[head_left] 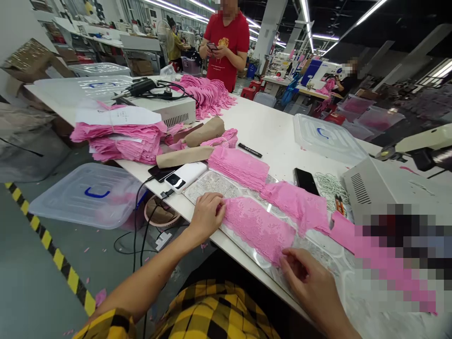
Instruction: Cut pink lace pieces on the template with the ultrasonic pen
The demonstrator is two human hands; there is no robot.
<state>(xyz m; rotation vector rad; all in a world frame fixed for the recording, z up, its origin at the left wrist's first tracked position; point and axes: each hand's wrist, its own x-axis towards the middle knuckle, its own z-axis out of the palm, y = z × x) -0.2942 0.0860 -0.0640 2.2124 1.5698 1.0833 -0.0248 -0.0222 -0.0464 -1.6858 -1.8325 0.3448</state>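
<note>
A pink lace piece (259, 227) lies flat on a clear patterned template (212, 184) at the near edge of the white table (271, 132). My left hand (206, 216) rests on the lace's left end, fingers curled and pinching its edge. My right hand (307, 278) pinches the lace's near right corner. A second pink lace piece (300, 203) and a stack of pink lace (239, 167) lie just beyond.
A white power bank (185, 176) and phone (306, 181) lie on the table, with a black marker (250, 150), lace bundles (120, 136), grey machine boxes (381, 188) and clear bin lids (326, 137). A person in red (224, 44) stands at the far end. A plastic bin (88, 194) sits on the floor left.
</note>
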